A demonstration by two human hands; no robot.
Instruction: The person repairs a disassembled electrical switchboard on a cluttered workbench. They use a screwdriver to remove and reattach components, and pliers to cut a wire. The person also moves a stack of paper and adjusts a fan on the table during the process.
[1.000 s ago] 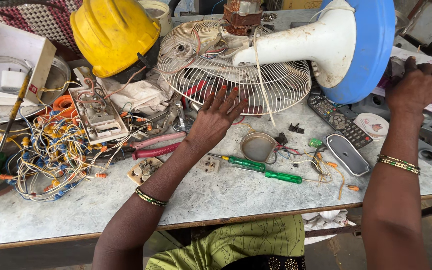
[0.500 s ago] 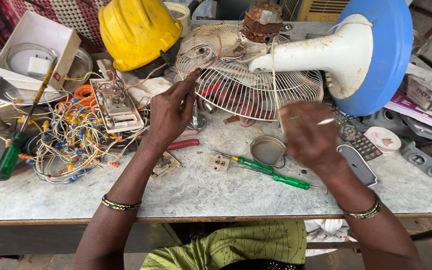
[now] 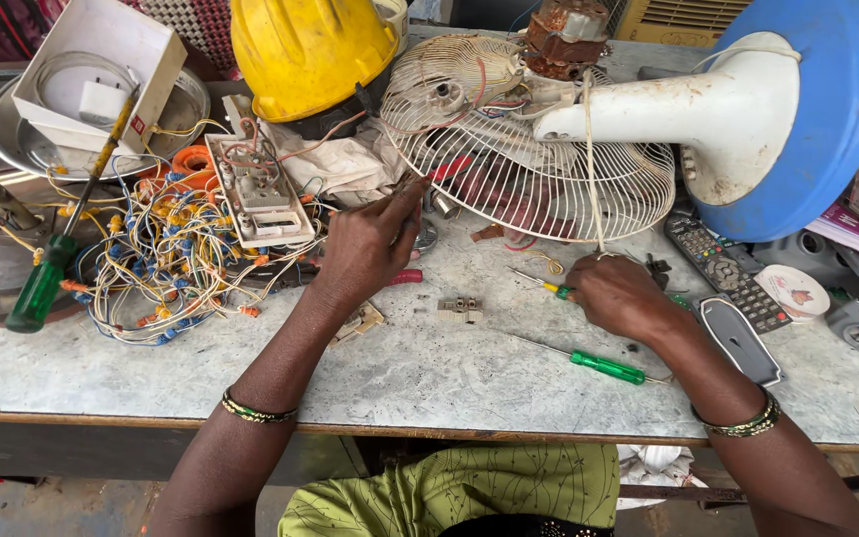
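My right hand [image 3: 620,296] closes on a small screwdriver [image 3: 539,283] near the fan guard [image 3: 529,149], left hand [image 3: 370,244] half-open pinching at its rim; the tip could snag the hanging white wire [image 3: 592,169].

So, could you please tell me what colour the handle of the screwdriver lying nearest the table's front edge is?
Green: the screwdriver has a green handle, seen in the head view, near the right hand.

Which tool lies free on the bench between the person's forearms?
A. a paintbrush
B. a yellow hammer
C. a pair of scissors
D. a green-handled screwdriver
D: the green-handled screwdriver lies flat on the bench, just below the right hand, with no hand on it.
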